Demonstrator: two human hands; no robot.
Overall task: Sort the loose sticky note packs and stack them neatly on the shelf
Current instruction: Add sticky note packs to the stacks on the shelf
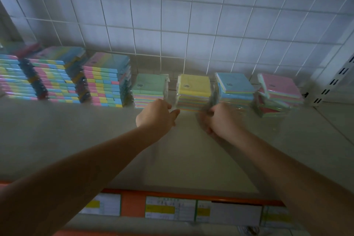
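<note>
Square sticky note packs stand in stacks along the back of the shelf (pixel 76 140): a green-topped stack (pixel 150 90), a yellow-topped stack (pixel 194 90), a blue-topped stack (pixel 234 87) and an untidy pink-topped pile (pixel 277 92). My left hand (pixel 156 115) reaches to the lower left corner of the yellow-topped stack, its fingers hidden behind the hand. At that stack's lower right corner my right hand (pixel 220 119), blurred, has its fingers curled by the clear wrapping. Whether either hand holds a pack is unclear.
Three tall stacks of narrow multicolour note packs (pixel 107 82) fill the shelf's back left. A white wire grid (pixel 172 15) backs the shelf. An orange front rail with price labels (pixel 170 209) runs along the near edge. A white slotted upright (pixel 337 78) stands at right.
</note>
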